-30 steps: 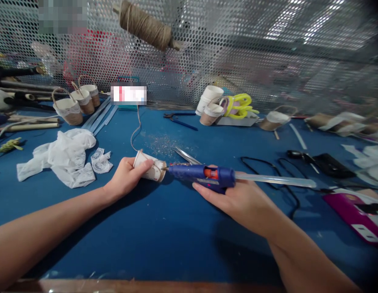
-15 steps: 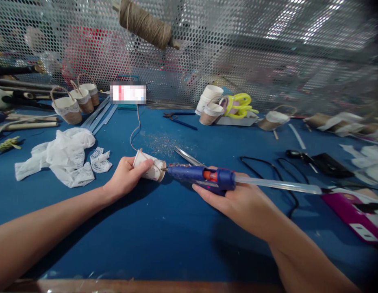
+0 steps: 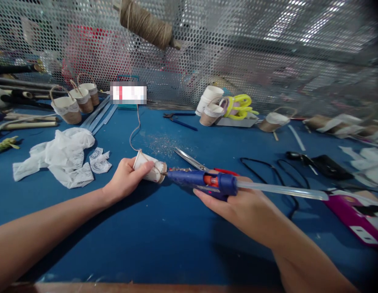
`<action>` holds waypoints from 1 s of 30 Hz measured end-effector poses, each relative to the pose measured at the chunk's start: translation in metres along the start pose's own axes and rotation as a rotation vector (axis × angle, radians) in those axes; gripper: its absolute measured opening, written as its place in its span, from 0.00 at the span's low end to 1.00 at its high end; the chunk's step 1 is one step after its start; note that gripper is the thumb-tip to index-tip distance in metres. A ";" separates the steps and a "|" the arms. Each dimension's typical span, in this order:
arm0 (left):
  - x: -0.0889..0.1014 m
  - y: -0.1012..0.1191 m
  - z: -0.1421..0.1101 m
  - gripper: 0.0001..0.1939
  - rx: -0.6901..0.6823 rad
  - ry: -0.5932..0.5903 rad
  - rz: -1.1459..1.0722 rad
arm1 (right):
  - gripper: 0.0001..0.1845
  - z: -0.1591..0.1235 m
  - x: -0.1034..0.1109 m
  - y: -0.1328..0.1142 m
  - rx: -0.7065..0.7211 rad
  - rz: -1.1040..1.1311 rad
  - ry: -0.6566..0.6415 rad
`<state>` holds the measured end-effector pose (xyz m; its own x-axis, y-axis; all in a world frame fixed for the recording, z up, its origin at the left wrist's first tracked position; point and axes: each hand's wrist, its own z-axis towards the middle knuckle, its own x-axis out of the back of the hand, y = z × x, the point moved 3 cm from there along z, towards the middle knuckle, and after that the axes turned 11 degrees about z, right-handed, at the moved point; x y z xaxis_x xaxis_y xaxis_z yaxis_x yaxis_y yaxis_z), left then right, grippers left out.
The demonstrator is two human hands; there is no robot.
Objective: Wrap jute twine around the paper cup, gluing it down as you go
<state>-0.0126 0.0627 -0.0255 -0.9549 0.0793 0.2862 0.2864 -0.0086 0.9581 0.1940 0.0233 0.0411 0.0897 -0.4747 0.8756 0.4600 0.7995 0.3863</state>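
My left hand [image 3: 128, 175] is closed round a white paper cup [image 3: 150, 173], which lies tilted on its side with its base to the right. Twine [image 3: 134, 134] runs from the cup back toward the mesh wall, and my thumb presses on the cup's side. In my right hand [image 3: 237, 203] is a blue hot glue gun [image 3: 192, 181], its nozzle at the base end of the cup. A long clear glue stick [image 3: 283, 190] sticks out of the gun's rear. Red-handled scissors [image 3: 192, 159] lie just behind the gun, their handles partly hidden.
White lace [image 3: 64, 156] lies left. Finished-looking small baskets [image 3: 68, 110] stand at back left. A twine spool [image 3: 144, 22] hangs on the mesh. Pliers [image 3: 181, 120], stacked white cups [image 3: 209, 97] and yellow cord [image 3: 240, 108] sit behind. A magenta power strip [image 3: 350, 215] and black cable [image 3: 268, 165] are right.
The glue gun has shifted slightly right and down, its nozzle still close to the cup's base. More of the red scissor handles shows. My left hand keeps its hold on the cup.
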 end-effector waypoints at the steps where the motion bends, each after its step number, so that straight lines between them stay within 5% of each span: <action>1: 0.000 0.000 0.000 0.14 -0.002 0.001 0.002 | 0.23 0.000 0.000 0.000 -0.009 -0.002 -0.004; 12: -0.001 0.005 -0.003 0.13 -0.093 0.004 0.105 | 0.27 0.005 0.000 0.008 -0.014 0.044 -0.002; 19: 0.000 0.011 -0.006 0.13 -0.206 0.012 0.223 | 0.21 0.010 -0.001 0.015 -0.220 0.276 -0.010; 26: 0.001 0.011 -0.006 0.12 -0.169 0.025 0.215 | 0.26 0.003 0.006 0.009 -0.030 0.159 0.035; 30: 0.000 0.011 -0.006 0.12 -0.194 0.020 0.220 | 0.24 0.007 0.005 0.014 -0.160 0.295 -0.008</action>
<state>-0.0101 0.0564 -0.0147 -0.8733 0.0349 0.4859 0.4684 -0.2142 0.8572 0.1943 0.0348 0.0529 0.2330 -0.2282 0.9453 0.5483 0.8337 0.0661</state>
